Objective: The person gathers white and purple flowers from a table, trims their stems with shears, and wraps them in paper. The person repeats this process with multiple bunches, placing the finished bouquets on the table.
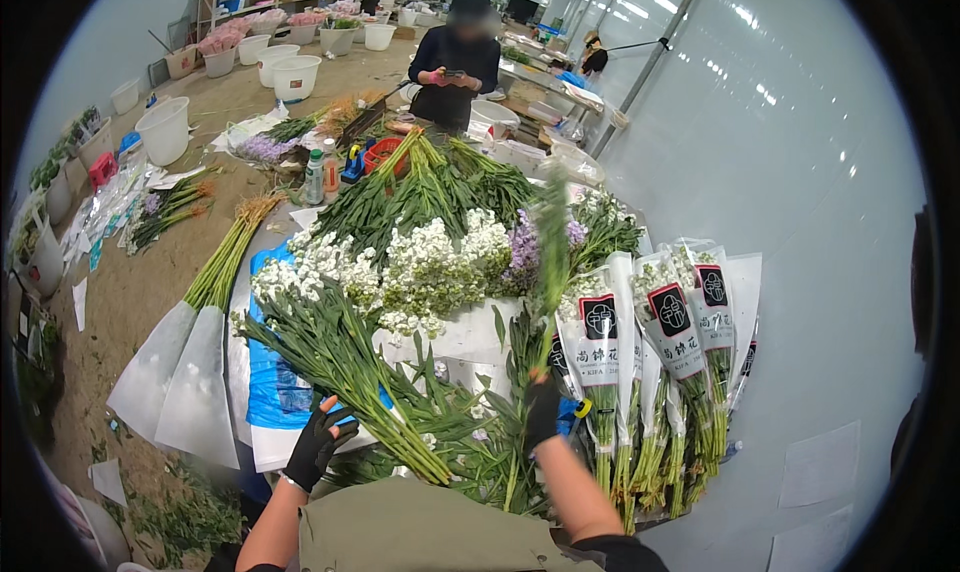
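My right hand [543,412], in a black glove with bare fingertips, is closed round the lower end of a long green flower stem [553,262]. The stem stands nearly upright, and its leafy upper part is smeared by motion. Beside the cut ends of a leafy bunch of flower stems [375,397], my left hand [318,442] is open, fingers apart, in a matching glove. Heaped white flowers [430,262] and a few lilac ones [524,247] lie across the table beyond. Loose leaves and stems [455,427] cover the near part between my hands.
Wrapped flower bunches [675,322] lie along the right; white paper-sleeved bunches [190,372] hang over the left edge. Two bottles [315,177] and a red basket [383,156] stand at the back. A person [456,62] faces me across the table. White buckets [163,130] stand on the floor.
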`<state>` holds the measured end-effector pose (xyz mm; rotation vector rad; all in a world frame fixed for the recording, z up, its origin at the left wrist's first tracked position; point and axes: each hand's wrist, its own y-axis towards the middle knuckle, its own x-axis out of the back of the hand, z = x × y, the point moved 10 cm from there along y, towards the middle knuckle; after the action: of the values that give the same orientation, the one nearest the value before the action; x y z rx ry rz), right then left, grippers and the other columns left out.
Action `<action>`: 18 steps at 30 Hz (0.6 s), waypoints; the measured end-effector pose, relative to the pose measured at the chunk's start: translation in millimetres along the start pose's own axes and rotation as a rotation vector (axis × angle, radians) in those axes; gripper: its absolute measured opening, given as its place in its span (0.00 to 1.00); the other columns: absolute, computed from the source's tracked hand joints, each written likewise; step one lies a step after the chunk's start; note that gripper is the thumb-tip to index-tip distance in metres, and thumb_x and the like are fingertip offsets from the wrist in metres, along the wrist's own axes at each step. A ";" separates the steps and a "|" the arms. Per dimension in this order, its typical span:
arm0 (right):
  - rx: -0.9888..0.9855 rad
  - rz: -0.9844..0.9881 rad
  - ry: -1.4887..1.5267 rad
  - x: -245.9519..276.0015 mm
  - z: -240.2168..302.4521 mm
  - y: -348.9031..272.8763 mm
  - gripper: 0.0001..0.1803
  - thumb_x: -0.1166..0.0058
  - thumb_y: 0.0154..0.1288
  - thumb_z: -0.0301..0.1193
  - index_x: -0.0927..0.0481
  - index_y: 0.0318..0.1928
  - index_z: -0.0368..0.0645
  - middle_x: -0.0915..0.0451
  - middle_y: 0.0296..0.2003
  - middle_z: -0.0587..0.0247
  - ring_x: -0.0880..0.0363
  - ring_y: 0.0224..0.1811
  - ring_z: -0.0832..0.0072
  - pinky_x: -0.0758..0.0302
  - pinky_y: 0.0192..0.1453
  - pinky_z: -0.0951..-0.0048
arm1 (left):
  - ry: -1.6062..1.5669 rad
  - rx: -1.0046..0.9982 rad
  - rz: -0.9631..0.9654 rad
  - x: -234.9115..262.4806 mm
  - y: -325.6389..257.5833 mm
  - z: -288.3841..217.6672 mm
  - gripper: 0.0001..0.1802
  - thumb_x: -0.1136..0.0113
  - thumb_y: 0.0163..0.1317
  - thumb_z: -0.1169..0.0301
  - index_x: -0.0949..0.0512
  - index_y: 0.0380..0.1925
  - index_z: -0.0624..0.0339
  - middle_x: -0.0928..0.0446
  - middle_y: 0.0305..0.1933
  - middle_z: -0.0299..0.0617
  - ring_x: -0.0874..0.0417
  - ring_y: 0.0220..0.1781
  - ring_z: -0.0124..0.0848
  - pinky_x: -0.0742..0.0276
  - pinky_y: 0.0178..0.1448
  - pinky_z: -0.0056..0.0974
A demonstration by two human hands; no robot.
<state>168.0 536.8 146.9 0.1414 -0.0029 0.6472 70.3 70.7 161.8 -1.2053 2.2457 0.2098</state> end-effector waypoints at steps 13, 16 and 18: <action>0.485 0.233 -0.430 -19.8 58.5 176.0 0.09 0.56 0.65 0.32 0.26 0.35 0.41 0.26 0.27 0.68 0.28 0.33 0.74 0.31 0.42 0.73 | 0.017 0.062 -0.039 23.3 -14.7 31.2 0.36 0.45 0.66 0.60 0.51 0.68 0.57 0.37 0.64 0.51 0.29 0.62 0.39 0.32 0.64 0.43; 0.257 0.764 -0.294 -114.8 -22.7 12.8 0.07 0.52 0.63 0.29 0.23 0.38 0.40 0.20 0.34 0.61 0.23 0.37 0.71 0.29 0.44 0.72 | 0.053 0.136 -0.066 38.1 -19.9 59.4 0.30 0.45 0.65 0.64 0.42 0.63 0.63 0.32 0.60 0.49 0.27 0.59 0.35 0.31 0.62 0.39; 0.168 0.893 -0.788 -151.6 -12.9 -101.5 0.12 0.51 0.63 0.39 0.21 0.40 0.47 0.19 0.37 0.52 0.21 0.41 0.52 0.26 0.43 0.59 | 0.114 0.131 -0.080 48.6 -24.3 74.2 0.23 0.45 0.65 0.66 0.34 0.57 0.66 0.28 0.56 0.47 0.25 0.56 0.33 0.31 0.61 0.37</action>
<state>107.5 367.4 113.8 0.5679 -0.8117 1.4451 99.9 51.0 76.9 -1.2616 2.2640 -0.0375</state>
